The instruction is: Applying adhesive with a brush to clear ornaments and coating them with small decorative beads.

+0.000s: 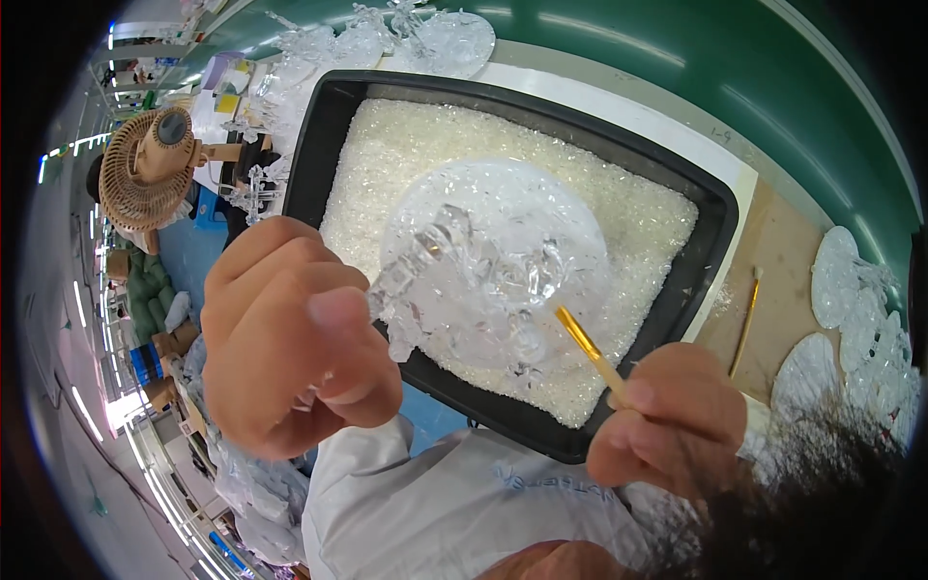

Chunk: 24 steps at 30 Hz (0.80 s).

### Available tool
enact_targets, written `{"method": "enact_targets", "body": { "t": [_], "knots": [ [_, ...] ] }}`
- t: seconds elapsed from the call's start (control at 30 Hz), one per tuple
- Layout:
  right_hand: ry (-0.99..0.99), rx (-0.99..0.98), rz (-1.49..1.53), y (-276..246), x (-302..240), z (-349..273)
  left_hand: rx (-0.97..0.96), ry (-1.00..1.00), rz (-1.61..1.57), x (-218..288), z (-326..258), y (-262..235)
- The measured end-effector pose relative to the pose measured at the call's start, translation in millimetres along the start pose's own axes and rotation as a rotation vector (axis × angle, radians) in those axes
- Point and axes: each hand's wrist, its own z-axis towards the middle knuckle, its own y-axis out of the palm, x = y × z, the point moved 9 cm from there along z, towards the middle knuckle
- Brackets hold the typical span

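My left hand (300,338) is closed around the near end of a clear, glassy ornament (503,242) with knobbly branching parts and a wide round disc. It is held up over a black tray (720,217) filled with whitish, glittering granules (648,198). In my right hand (672,416) a thin paintbrush (585,345) with a gold ferrule is pinched by its pale handle. The brush tip points up and left, close to the disc's lower right edge; whether it touches cannot be made out. My left fingers hide the ornament's gripped end.
Several similar clear ornaments stand at the far left (449,43) and the right (860,300). A second brush (747,319) lies on the tan board right of the tray. A beige fan (150,169) is at the left. Dark hair blurs the lower right.
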Motion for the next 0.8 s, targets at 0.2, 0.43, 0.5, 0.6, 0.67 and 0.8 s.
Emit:
{"method": "enact_targets", "body": {
  "t": [0.2,0.43,0.5,0.6,0.67,0.8],
  "knots": [
    [-0.06,0.038,-0.029,8,2,0,0.106,0.057,-0.025,-3,-2,-2],
    [-0.114,0.148,0.06,-12,0,-5,0.205,0.11,-0.058,-8,-8,1],
    [-0.082,0.202,0.02,-7,3,-8,0.223,0.104,-0.016,-5,-7,-6],
    [-0.047,0.227,0.019,-12,4,-6,0.245,0.09,0.043,-6,-11,-10],
    [-0.047,0.203,0.05,-9,7,-7,0.275,0.083,0.02,-7,-11,-9],
    [-0.133,0.233,-0.008,-12,4,-12,0.153,0.206,0.018,-2,-16,-12]
  ]
}}
